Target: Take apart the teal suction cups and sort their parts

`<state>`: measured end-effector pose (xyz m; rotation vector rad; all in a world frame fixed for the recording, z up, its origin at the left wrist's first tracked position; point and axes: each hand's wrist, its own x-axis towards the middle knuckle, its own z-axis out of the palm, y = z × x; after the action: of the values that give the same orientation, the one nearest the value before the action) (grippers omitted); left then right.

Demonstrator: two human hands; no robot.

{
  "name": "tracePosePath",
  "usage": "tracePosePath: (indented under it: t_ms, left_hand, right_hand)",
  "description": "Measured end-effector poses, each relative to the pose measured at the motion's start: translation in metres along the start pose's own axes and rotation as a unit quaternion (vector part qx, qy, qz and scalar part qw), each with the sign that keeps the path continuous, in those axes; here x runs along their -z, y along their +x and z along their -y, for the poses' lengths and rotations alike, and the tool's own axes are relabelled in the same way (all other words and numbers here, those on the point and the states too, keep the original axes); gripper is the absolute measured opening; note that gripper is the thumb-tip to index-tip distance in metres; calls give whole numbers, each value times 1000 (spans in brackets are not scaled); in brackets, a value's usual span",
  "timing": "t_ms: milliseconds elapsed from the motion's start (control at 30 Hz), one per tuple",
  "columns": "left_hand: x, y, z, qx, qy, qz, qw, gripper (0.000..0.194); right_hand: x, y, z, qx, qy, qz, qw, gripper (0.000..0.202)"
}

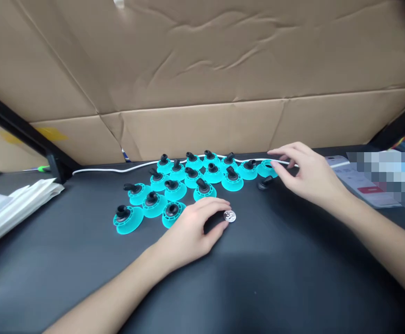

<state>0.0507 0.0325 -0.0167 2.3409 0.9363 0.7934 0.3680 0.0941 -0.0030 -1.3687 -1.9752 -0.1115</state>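
My left hand (192,229) rests low over the dark table, thumb and fingertips at the edge of a small round silvery piece (230,216). My right hand (303,174) is at the right end of a group of turquoise cups, its thumb and fingers apart beside a turquoise ring (267,168) that has no black fitting on it. A loose black fitting (265,183) lies just in front of that ring. Several turquoise cups with black fittings on top, such as one at the front left (128,219), stand left of and behind my left hand.
White packets (18,208) lie on the left. A white cable (119,170) runs behind the cups, before a cardboard wall (202,130). A phone-like flat object (372,188) lies at the right. Black frame bars (18,130) slope down at the sides.
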Motion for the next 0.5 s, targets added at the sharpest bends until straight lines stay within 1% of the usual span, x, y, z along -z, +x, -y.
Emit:
tracePosePath:
  t_ms: [33,100,200,267,400,500]
  left_hand:
    - [0,0,0,1,1,1,1000,26]
    - [1,0,0,5,4,5,1000,27]
    - [1,0,0,12,10,10,1000,29]
    - [1,0,1,13,12,11,1000,29]
    - [0,1,1,11,17,15,1000,28]
    - [0,0,0,14,28,16,999,28]
  right_hand:
    - [3,0,4,13,4,9,1000,26]
    - [6,-1,7,49,18,64,997,24]
    - [3,-5,4,98,33,161,982,21]
    - [0,-7,0,117,27,192,974,19]
    - [0,-9,-3,135,-3,213,968,19]
    - [4,-11,9,156,9,183,971,22]
